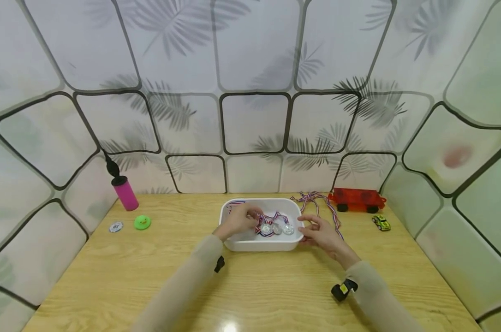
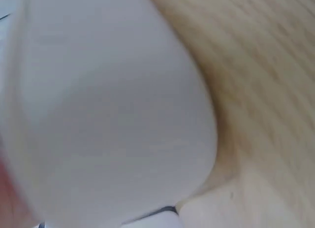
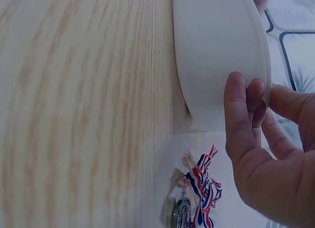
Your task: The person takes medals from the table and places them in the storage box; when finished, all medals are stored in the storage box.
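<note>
A white plastic tub (image 1: 259, 246) stands on the table, with several silver medals (image 1: 277, 228) on red, white and blue ribbons inside. My left hand (image 1: 240, 219) reaches in over the left side, fingers bent downward near the ribbons; whether they pinch one is hidden. At the right end, my right hand (image 1: 323, 235) holds the rim, thumb over the edge and fingers against the outer wall. In the right wrist view those fingers (image 3: 238, 114) lie along the tub wall (image 3: 216, 46). The tub's outer wall (image 2: 118, 105) fills most of the left wrist view.
More striped ribbons (image 1: 314, 197) lie behind the tub's right end. A red toy wagon (image 1: 356, 199) and yellow toy car (image 1: 381, 223) are farther right. On the left are a pink cylinder with a black top (image 1: 126, 193), a green toy duck (image 1: 142, 222) and a round chip (image 1: 116, 227).
</note>
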{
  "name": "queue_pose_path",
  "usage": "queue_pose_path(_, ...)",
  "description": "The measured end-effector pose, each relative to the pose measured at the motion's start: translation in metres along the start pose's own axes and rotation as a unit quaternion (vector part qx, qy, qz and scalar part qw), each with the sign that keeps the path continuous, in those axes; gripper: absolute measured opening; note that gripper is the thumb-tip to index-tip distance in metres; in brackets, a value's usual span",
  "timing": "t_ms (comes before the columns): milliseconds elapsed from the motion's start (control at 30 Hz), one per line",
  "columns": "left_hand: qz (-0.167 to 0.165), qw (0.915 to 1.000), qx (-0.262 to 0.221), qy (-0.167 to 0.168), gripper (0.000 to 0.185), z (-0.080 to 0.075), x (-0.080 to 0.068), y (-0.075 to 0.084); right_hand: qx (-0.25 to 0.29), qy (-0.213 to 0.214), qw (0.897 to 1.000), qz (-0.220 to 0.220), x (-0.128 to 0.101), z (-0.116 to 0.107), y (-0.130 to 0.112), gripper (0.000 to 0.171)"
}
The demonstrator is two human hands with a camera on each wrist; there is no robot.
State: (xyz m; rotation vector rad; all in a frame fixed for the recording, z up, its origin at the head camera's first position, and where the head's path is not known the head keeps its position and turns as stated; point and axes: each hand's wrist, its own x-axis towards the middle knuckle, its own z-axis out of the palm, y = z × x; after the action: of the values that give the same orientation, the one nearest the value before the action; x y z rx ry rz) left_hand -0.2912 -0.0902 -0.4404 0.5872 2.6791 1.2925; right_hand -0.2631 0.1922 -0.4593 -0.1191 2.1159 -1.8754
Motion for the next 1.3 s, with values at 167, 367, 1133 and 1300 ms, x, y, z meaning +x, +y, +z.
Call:
queue_pose_path(167, 0.013, 0.9987, -0.049, 0.001, 0.029, -0.021, -0.013, 0.000, -0.003, -0.007, 1.000, -0.004, -0.001, -0.001, 0.000, 0.051)
queue_pose_path(367, 0.003, 0.9950, -0.098, 0.020, 0.026, -0.042, -0.032, 0.001, -0.010, -0.018, 1.000, -0.012, -0.004, -0.005, 0.001, 0.051)
queue_pose_path(1133, -0.105, 0.9695, -0.189, 0.115, 0.032, -0.064, -0.081, -0.043, -0.126, -0.043, 0.990, -0.052, -0.013, -0.071, 0.008, 0.049)
queue_pose_path(1300, -0.126, 0.9675, -0.184, 0.120, 0.039, -0.059, -0.085, -0.045, -0.150, -0.059, 0.986, -0.043, -0.014, -0.087, 0.010, 0.044)
